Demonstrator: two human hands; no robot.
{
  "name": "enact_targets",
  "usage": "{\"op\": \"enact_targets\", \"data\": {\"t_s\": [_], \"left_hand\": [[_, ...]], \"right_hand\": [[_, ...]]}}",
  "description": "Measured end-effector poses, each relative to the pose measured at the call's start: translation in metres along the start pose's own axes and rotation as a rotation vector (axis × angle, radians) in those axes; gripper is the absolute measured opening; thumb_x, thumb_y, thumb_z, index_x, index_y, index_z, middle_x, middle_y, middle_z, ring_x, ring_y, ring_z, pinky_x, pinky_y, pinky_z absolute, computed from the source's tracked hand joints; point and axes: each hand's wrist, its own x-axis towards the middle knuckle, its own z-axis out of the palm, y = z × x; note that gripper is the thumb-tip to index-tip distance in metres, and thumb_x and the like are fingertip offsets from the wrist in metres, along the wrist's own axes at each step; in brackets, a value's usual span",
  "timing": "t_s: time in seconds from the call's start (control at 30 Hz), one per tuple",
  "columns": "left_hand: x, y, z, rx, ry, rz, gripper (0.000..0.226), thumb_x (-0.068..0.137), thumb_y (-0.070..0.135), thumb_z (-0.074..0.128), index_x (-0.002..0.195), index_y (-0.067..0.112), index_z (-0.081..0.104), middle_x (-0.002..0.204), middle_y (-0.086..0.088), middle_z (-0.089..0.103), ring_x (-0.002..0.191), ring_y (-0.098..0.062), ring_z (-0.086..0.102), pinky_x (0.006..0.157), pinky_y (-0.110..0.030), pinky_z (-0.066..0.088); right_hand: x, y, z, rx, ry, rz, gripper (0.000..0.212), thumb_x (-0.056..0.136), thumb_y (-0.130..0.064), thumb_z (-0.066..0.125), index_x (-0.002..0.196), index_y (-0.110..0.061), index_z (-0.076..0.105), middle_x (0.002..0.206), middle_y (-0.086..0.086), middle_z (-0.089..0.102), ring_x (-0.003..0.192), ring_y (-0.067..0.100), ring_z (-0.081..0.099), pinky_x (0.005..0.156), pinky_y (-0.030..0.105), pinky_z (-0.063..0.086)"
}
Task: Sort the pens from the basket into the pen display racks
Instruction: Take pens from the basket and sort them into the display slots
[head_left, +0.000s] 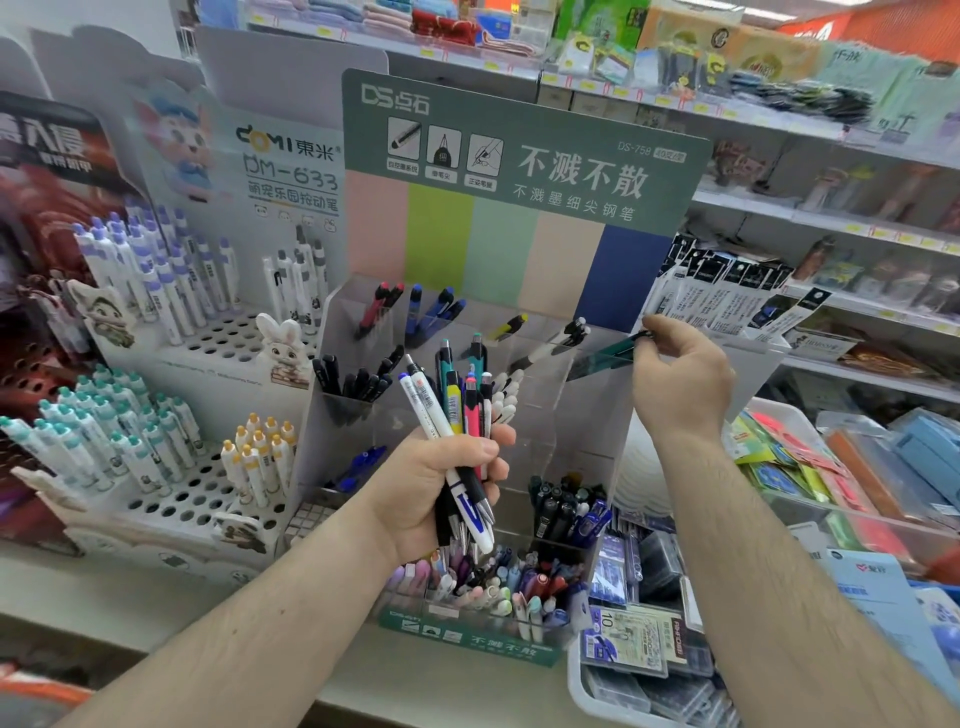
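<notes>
- Head view: store shelves (831, 218) fill the background, stacked with packaged goods that are too blurred to name.
- A pale tabletop (130, 597) carries the displays in front of those shelves.
- The clear acrylic pen rack (587, 415) stands at the middle, under a green header card (519, 150) with pastel colour bands. Its stepped compartments hold small groups of pens: red and blue ones at the top, black ones at the left, and a mixed crowd in the lowest row.
- A white perforated rack (208, 338) stands to the left, with purple-capped, teal-capped and yellow-capped pens upright in its holes, and cartoon animal cut-outs on its front.
- A white tray (587, 691) of packaged refills lies at the lower right, just beside the acrylic rack.
- The left hand (441, 493) hovers in front of the acrylic rack, its grip clenched round a bundle of pens (457, 410), which fans upward out of the fist with its tips pointing down.
- The right hand (675, 374) is raised at the upper right compartment, its fingertips pinching the end of a dark green pen (605, 356).
- That pen lies tilted, its far end down inside the upper right compartment.
</notes>
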Motion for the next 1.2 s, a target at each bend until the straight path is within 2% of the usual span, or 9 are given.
{"op": "enact_targets", "data": {"t_s": [0.13,0.37,0.53,0.6,0.7,0.83,1.0,1.13,1.2], "left_hand": [[0.000,-0.001,0.000,0.041,-0.007,0.007,0.038,0.069,0.002,0.062,0.106,0.008,0.061,0.086,-0.004,0.071,0.062,-0.013,0.062,0.052,-0.025,0.051],[-0.004,-0.002,0.000,0.116,-0.021,-0.019,0.043,0.069,0.003,0.063,0.112,0.003,0.058,0.079,-0.003,0.070,0.062,-0.013,0.063,0.053,-0.025,0.052],[-0.006,-0.002,0.000,0.193,-0.025,-0.028,0.040,0.068,0.004,0.064,0.108,0.006,0.059,0.088,-0.005,0.072,0.064,-0.015,0.064,0.058,-0.027,0.052],[-0.006,-0.002,0.001,0.219,-0.037,-0.037,0.039,0.068,0.003,0.063,0.106,0.009,0.060,0.088,-0.004,0.072,0.063,-0.016,0.064,0.060,-0.028,0.051],[-0.007,-0.003,0.003,0.199,-0.050,-0.046,0.035,0.067,0.002,0.062,0.101,0.009,0.062,0.089,-0.006,0.072,0.061,-0.017,0.064,0.056,-0.027,0.050],[-0.006,-0.003,0.000,0.164,-0.049,-0.045,0.026,0.067,0.001,0.062,0.092,0.005,0.067,0.084,-0.010,0.068,0.059,-0.019,0.062,0.051,-0.027,0.051],[-0.007,-0.008,0.000,0.229,0.048,-0.001,0.023,0.082,-0.009,0.060,0.070,0.009,0.070,0.065,-0.007,0.066,0.063,-0.023,0.068,0.051,-0.026,0.052],[-0.005,-0.011,-0.001,0.191,0.224,0.053,0.020,0.089,-0.012,0.053,0.084,0.003,0.065,0.080,-0.018,0.069,0.078,-0.033,0.069,0.059,-0.036,0.057],[-0.003,-0.008,-0.005,0.172,0.318,0.073,0.016,0.089,-0.012,0.053,0.085,-0.003,0.065,0.083,-0.021,0.069,0.076,-0.031,0.070,0.063,-0.038,0.061]], "right_hand": [[0.005,-0.001,-0.002,0.011,-0.008,0.013,0.026,0.095,-0.019,0.060,0.116,-0.022,0.074,0.111,-0.004,0.073,0.105,0.010,0.064,0.100,0.031,0.049],[0.008,0.000,-0.004,-0.042,-0.088,-0.014,0.028,0.095,-0.018,0.058,0.119,-0.020,0.072,0.121,-0.004,0.069,0.117,0.013,0.058,0.104,0.029,0.044],[-0.013,-0.016,-0.005,-0.032,0.141,-0.232,0.024,0.089,-0.009,0.062,0.108,-0.017,0.074,0.100,-0.004,0.065,0.097,0.018,0.061,0.087,0.023,0.045],[-0.033,-0.032,-0.004,0.123,0.014,-0.204,0.018,0.087,-0.007,0.066,0.093,-0.023,0.074,0.085,-0.010,0.068,0.080,0.007,0.063,0.075,0.021,0.050],[-0.064,-0.051,0.000,0.323,-0.405,0.009,0.010,0.087,-0.012,0.071,0.089,-0.022,0.072,0.082,-0.004,0.071,0.072,0.006,0.063,0.070,0.023,0.054],[-0.089,-0.050,0.008,0.376,-0.558,0.199,0.013,0.088,-0.022,0.074,0.098,-0.019,0.067,0.086,0.006,0.070,0.067,0.008,0.061,0.059,0.022,0.051],[-0.095,-0.036,0.013,0.304,-0.519,0.149,0.009,0.090,-0.015,0.071,0.098,-0.019,0.071,0.083,0.003,0.073,0.079,0.018,0.070,0.069,0.039,0.061],[-0.100,-0.034,0.011,0.314,-0.406,0.055,0.020,0.092,-0.009,0.067,0.092,-0.029,0.069,0.077,-0.009,0.070,0.069,0.003,0.066,0.062,0.021,0.055],[-0.098,-0.033,0.009,0.356,-0.318,0.059,0.023,0.093,-0.010,0.066,0.087,-0.032,0.069,0.074,-0.011,0.070,0.070,0.008,0.065,0.065,0.024,0.056]]}}
